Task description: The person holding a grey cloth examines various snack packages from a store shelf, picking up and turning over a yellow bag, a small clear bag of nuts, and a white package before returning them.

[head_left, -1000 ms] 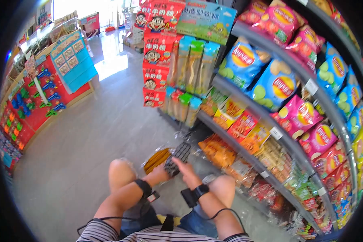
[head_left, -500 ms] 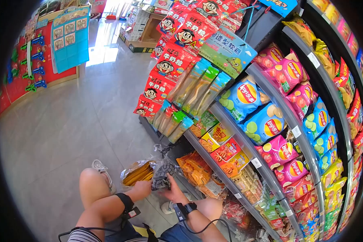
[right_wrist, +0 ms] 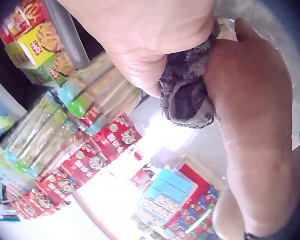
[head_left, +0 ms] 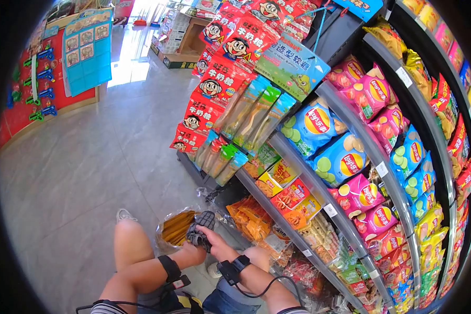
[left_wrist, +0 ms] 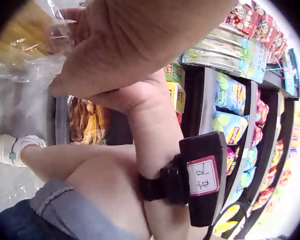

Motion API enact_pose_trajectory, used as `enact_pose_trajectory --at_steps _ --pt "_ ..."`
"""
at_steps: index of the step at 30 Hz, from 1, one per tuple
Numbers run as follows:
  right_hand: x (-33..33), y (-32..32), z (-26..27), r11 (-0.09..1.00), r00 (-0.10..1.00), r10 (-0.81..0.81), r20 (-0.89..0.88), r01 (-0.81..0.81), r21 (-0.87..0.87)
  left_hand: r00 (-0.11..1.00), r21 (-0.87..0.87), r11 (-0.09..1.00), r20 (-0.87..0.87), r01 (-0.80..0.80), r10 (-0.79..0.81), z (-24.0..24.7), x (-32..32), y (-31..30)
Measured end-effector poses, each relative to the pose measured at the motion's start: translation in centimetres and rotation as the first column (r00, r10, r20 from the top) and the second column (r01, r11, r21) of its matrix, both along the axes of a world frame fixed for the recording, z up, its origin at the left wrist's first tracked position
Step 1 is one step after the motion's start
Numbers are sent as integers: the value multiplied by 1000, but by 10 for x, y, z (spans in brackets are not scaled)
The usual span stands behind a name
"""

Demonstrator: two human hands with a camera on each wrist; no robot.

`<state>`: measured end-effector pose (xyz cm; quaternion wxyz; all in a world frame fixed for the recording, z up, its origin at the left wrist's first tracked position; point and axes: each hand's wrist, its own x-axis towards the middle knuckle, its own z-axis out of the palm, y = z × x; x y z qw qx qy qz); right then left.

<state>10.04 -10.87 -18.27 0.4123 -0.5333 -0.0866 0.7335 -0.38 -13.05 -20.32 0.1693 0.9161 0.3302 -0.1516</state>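
Note:
A dark grey cloth (head_left: pixel 204 217) with a grid pattern is bunched between both hands. My right hand (head_left: pixel 221 247) grips it from the right, thumb along its side. At its lower end my left hand (head_left: pixel 192 255) is curled round it. The right wrist view shows a fuzzy fold of the cloth (right_wrist: pixel 190 90), with an opening in it, between the right palm and the left hand. Beside the cloth, an open clear plastic bag (left_wrist: pixel 20 72) of yellow-brown sticks (head_left: pixel 176 228) is near the floor. In the left wrist view, fingertips overlap the bag's edge.
A curved snack shelf (head_left: pixel 298 165) with chip bags rises close on the right. Hanging candy packets (head_left: pixel 214 83) jut out in front. Tiled floor (head_left: pixel 78 172) stretches left toward a red toy display (head_left: pixel 78 99). Bent knees (head_left: pixel 133 240) flank the hands.
The head view has swung right and down, bringing more shelf into sight. Both hands have stayed at the cloth beside the bag, while the cloth has become more bunched and shifted slightly left.

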Motion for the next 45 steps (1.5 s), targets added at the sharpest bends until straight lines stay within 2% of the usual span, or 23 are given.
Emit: enact_pose_trajectory --at_steps 2,4,6,12,13,16,18,21,22,25,29,31,34,35,36,37,39,40,41,42,43,44,45 --pt "-3 -3 6 995 995 -86 -59 88 38 989 83 990 -101 116 -108 -12 3 3" --pt "-4 -6 18 976 972 -202 -117 210 62 987 -6 999 -157 42 -43 -17 10 9" --pt "-2 -8 13 968 961 -237 -143 246 50 977 -64 998 -215 -25 11 -9 16 11" --pt "-2 -6 15 931 930 -364 -49 364 0 983 -53 998 -181 -32 22 4 23 12" --pt "-3 -6 18 919 919 -394 -26 394 -8 992 -52 998 -126 -26 20 0 22 14" --pt "0 -4 5 919 919 -393 -22 393 -3 999 -36 999 14 -29 29 -16 20 17" --pt "0 -9 15 926 926 -376 -18 376 27 995 -8 998 74 -63 64 -14 20 14" --pt "7 -14 20 940 941 -335 -44 337 53 997 -44 996 -7 -74 74 7 15 11" --pt "13 -11 8 945 943 -322 -81 325 33 1000 38 999 -18 -12 13 9 12 10" --pt "27 -13 2 968 956 -243 -164 251 30 904 93 965 381 -245 193 -21 6 11" --pt "31 -18 40 983 972 -166 -166 176 49 829 23 952 498 -306 254 -6 -1 16" --pt "32 -16 56 987 982 -111 -155 126 95 850 53 951 465 -303 245 -6 -5 19" --pt "36 -8 81 986 999 -43 -21 45 163 870 64 944 413 -322 269 1 -10 22" --pt "38 -8 94 975 999 -27 -36 35 218 880 53 944 381 -325 282 3 -14 22" --pt "47 -3 84 965 998 19 -56 -3 262 884 42 947 375 -318 280 5 -17 22" --pt "48 -2 98 966 1000 22 -12 -18 256 891 21 952 359 -306 278 6 -19 22" --pt "59 -3 100 939 995 -27 -97 58 338 851 17 920 387 -392 356 8 -19 20" --pt "73 0 66 919 992 -78 -96 109 379 856 27 911 355 -412 376 1 -19 25" --pt "74 3 60 899 974 -116 -197 187 397 887 -26 919 252 -393 386 1 -24 31" --pt "78 14 64 944 953 -154 -260 219 245 856 -15 901 305 -434 417 7 -27 34" --pt "83 22 64 964 951 -161 -263 209 165 818 0 878 365 -478 445 14 -29 38" --pt "82 26 66 955 947 -218 -237 257 149 778 3 838 374 -545 505 14 -34 45" --pt "83 27 71 946 952 -187 -244 242 216 733 9 793 390 -609 558 14 -39 52"
